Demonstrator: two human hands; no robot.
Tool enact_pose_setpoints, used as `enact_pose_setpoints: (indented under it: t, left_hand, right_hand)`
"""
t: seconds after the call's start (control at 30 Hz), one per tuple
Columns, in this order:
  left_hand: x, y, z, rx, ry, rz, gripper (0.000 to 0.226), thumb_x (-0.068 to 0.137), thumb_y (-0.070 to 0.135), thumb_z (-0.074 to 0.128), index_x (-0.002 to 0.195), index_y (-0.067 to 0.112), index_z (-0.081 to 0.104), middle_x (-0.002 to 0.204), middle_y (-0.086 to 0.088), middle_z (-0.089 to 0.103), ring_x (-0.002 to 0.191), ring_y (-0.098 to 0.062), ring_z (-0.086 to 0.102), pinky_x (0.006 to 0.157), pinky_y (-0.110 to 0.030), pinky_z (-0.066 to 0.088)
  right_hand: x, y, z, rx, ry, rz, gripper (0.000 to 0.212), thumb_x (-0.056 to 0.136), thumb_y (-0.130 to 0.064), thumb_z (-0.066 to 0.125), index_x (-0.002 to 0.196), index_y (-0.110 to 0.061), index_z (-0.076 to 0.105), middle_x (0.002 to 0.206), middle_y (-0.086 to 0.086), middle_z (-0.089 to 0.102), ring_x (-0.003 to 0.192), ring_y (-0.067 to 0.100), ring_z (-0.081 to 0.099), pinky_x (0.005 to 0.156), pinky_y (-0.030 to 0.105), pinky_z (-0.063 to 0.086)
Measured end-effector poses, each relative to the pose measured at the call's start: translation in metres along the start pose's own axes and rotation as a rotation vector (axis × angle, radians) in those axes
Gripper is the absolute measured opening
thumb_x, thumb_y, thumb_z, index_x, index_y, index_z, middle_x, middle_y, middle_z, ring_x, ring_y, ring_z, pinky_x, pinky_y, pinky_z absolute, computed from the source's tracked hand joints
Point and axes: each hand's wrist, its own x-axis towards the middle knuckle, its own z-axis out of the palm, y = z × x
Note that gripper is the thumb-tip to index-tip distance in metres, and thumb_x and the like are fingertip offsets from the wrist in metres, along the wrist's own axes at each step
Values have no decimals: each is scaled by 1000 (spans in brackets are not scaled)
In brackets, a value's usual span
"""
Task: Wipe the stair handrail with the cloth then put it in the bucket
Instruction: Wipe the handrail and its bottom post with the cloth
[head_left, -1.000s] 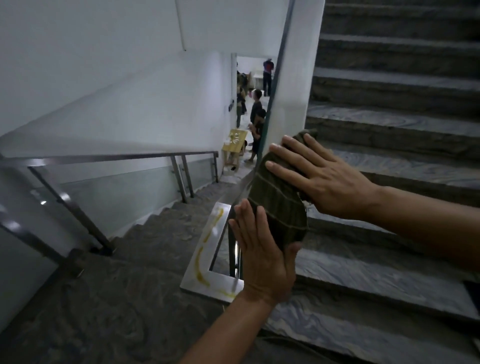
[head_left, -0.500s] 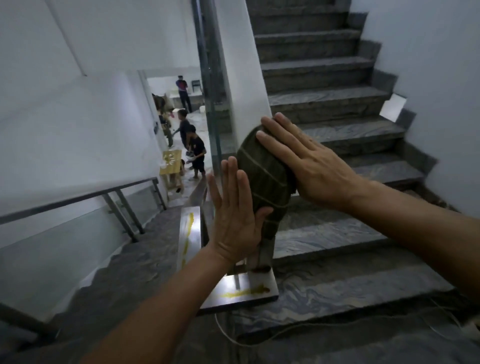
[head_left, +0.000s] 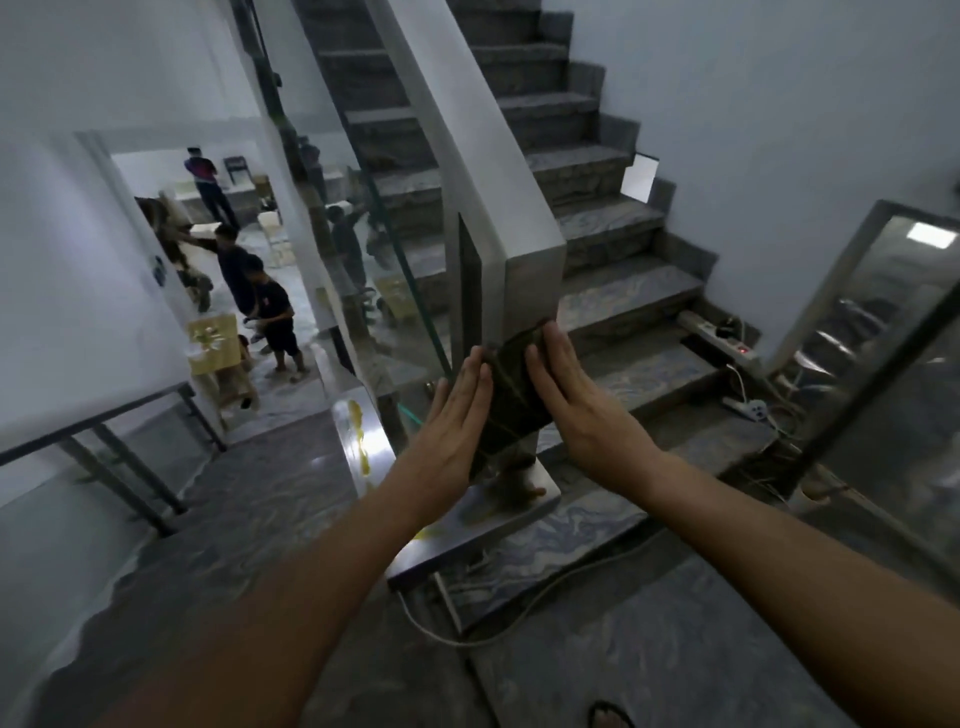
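From the left, I see a lower handrail (head_left: 98, 421) running along the left wall above the descending flight, and beyond it a doorway where I count four people (head_left: 270, 317) standing. A yellow stool (head_left: 210, 338) sits by them.

My left hand (head_left: 457, 415) is flat, fingers straight and together, pressed against the left face of the cloth (head_left: 511, 400). The cloth is a single dark green striped piece wrapped round the lower end of the metal handrail post (head_left: 524, 280); its long axis runs up and down the post, tilted slightly, the upper end pointing up toward the rising stairs. It lies sandwiched between my two hands. My right hand (head_left: 566, 395) is likewise flat with straight fingers, pressing on the cloth's right face, fingertips at its upper edge.

The post stands on a shiny base plate (head_left: 540, 499) at the landing's edge; a glass panel (head_left: 384, 270) joins the post's left side. A white cable (head_left: 519, 608) trails across the landing floor (head_left: 675, 649) below.

Farther right, two power strips (head_left: 722, 338) lie on the lower steps of the ascending stairs (head_left: 623, 291), with tangled wires. At the right edge a metal-framed glass panel (head_left: 883, 338) leans against the wall. I can see no bucket.
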Motion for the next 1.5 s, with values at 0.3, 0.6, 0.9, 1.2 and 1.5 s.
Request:
enact_pose_setpoints:
  t: [0.3,0.6,0.9,1.2,1.5]
  left_hand:
    - [-28,42,27,-387,103,-380,76,96,16,48,150,9,-5,159,-5,-11,145,-13,-8,120,-34,3]
    - [20,69,40,-820,215,-879,37,99,19,43,135,11,41,120,-10,62,108,-20,58,79,-15,41]
    - [23,65,50,-641,463,-905,31,93,15,53,122,14,63,105,-10,71,97,-23,65,85,-21,46]
    - [-3,55,27,-408,306,-698,27,92,6,52,110,13,70,85,-13,72,74,-26,66,65,-24,47]
    - [-22,61,-5,-111,7,-718,16,88,5,56,97,4,70,90,-14,69,83,-26,66,77,-32,54]
  right_hand:
    - [-10,-28,4,-100,-44,80,83,74,12,31,151,3,0,157,28,-9,146,44,-4,120,44,8]
    - [-8,-25,-5,-162,-53,7,75,75,-8,18,148,9,12,156,28,-4,146,41,-6,113,54,30]
    - [-21,-16,4,67,-121,155,78,80,-2,24,154,-9,-2,157,17,-26,146,41,-10,111,53,35]
    - [-29,-31,21,226,-194,227,93,84,11,49,148,-12,-14,157,17,-20,148,32,-11,119,48,19]
    - [-46,-56,44,371,-316,397,100,80,12,45,147,-21,-22,156,14,-29,142,42,22,80,35,48]
